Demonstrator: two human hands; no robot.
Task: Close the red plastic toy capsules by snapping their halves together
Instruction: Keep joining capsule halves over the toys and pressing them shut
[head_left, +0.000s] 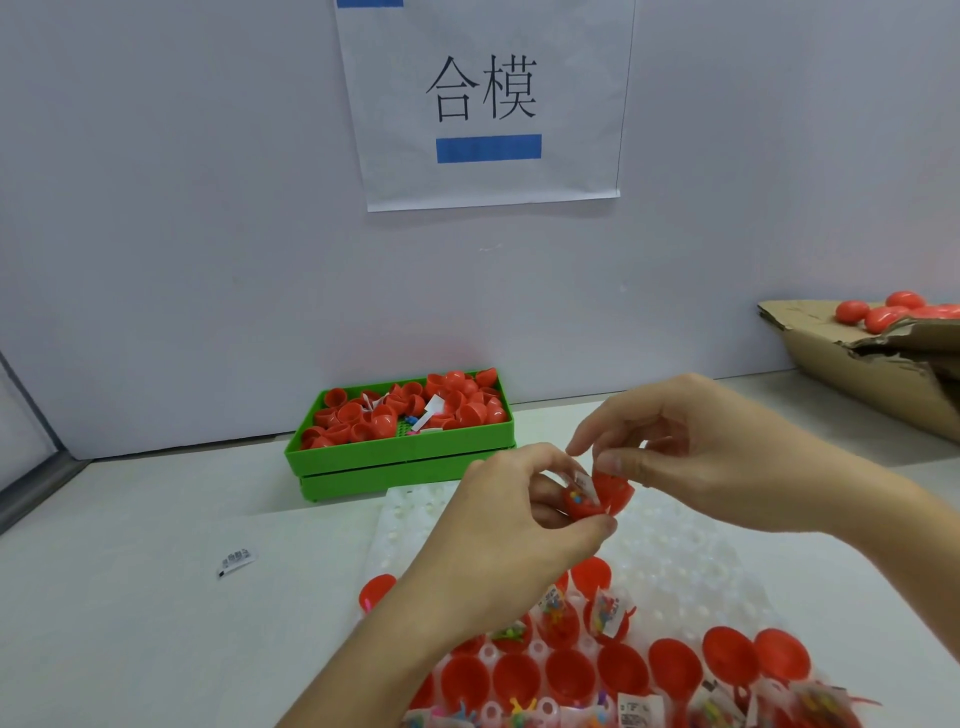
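My left hand (511, 525) pinches a red capsule half (582, 505) that holds small coloured toys and a white paper slip. My right hand (711, 457) pinches the other red half (618, 491) right beside it, the two halves touching at an angle above the white holder tray (691, 561). Several open red capsule halves (571, 670) sit in the tray's sockets at the bottom, some with toy packets (608, 613) inside.
A green tray (400, 452) full of loose red halves stands at the back by the wall. A cardboard box (862, 364) with closed red capsules (883, 314) sits at the right. A small white sachet (236, 561) lies on the table at the left.
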